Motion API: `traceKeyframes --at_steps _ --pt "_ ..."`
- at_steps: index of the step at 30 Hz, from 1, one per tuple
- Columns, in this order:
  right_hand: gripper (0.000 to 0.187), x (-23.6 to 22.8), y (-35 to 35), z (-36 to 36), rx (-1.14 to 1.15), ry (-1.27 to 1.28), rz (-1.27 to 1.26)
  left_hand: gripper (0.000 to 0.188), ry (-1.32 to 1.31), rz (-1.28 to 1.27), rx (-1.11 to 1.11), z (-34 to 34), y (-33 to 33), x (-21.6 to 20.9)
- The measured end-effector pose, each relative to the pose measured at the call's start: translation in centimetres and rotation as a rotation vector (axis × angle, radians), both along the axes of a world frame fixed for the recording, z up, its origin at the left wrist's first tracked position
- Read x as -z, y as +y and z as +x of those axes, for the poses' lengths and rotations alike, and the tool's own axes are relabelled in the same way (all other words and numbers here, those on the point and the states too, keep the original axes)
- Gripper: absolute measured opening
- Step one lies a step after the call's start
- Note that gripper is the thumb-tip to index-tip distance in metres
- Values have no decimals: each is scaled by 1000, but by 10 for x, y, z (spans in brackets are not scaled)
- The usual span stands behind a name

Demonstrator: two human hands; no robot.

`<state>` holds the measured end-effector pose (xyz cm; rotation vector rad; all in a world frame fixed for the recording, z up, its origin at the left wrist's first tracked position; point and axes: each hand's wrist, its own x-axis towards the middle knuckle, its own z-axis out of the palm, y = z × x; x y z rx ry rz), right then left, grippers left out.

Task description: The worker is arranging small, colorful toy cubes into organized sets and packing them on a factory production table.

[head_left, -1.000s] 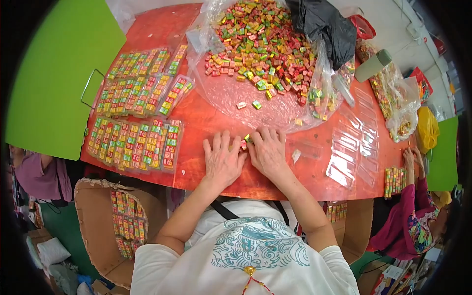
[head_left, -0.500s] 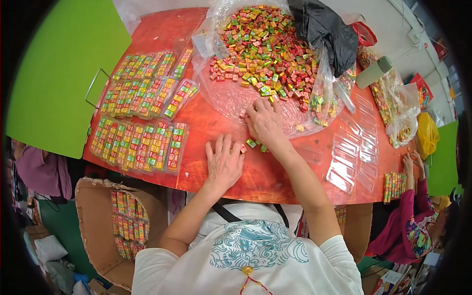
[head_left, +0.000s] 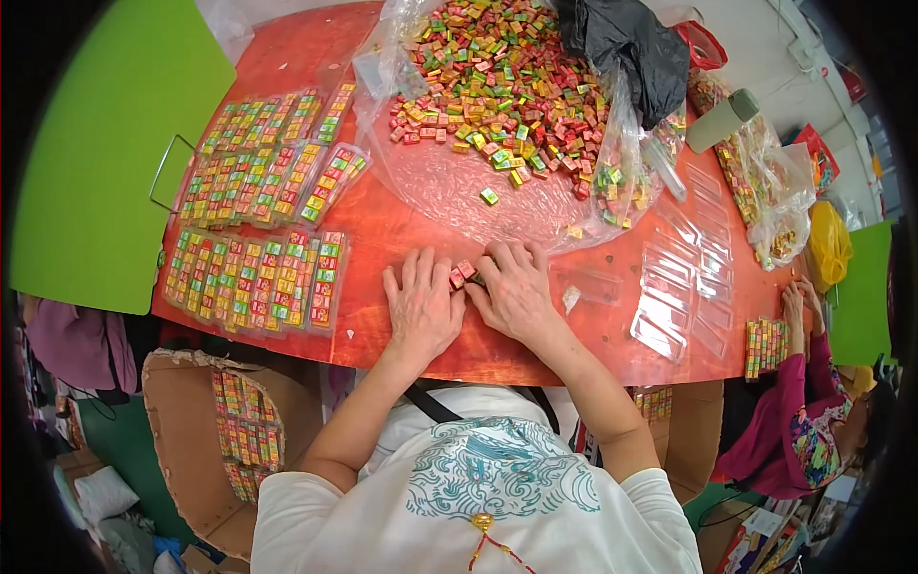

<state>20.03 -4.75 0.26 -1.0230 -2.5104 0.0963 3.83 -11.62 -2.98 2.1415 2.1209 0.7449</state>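
Note:
At the front middle of the red table, my two hands meet around a few small red wrapped blocks (head_left: 463, 274). My left hand (head_left: 423, 301) rests on the table, its index finger and thumb against the left side of the blocks. From the right, my right hand (head_left: 516, 295) curls over them with thumb and index finger. Its fingertips hide part of what they grip. A large heap of red, green and yellow wrapped blocks (head_left: 507, 86) lies farther off on a clear plastic sheet (head_left: 435, 182). One loose green block (head_left: 490, 196) sits nearer than the heap.
Filled clear trays (head_left: 253, 277) are stacked at the left. Unfilled clear trays (head_left: 669, 297) lie at the right, with a bottle (head_left: 722, 120) and black bag (head_left: 631, 57) beyond. A carton (head_left: 182, 430) stands below the table edge. A co-worker's hands (head_left: 796, 306) are at far right.
My right hand has drawn back from the heap's edge toward my left hand. My left hand has shifted slightly, and the blocks are now between both hands. The view has shifted a little.

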Motion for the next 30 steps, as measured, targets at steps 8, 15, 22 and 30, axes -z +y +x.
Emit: traceKeyframes --at_steps 8,15,22,30 --pt "24 6 0 13 0 -28 28 49 2 6 -44 12 9 -7" --pt "21 3 1 12 131 -46 22 32 15 37 5 10 11 0" --pt "24 -3 -2 16 110 80 -14 46 -11 43 34 9 8 1" --pt "28 -4 0 28 180 23 37 47 40 -45 25 18 21 -3"
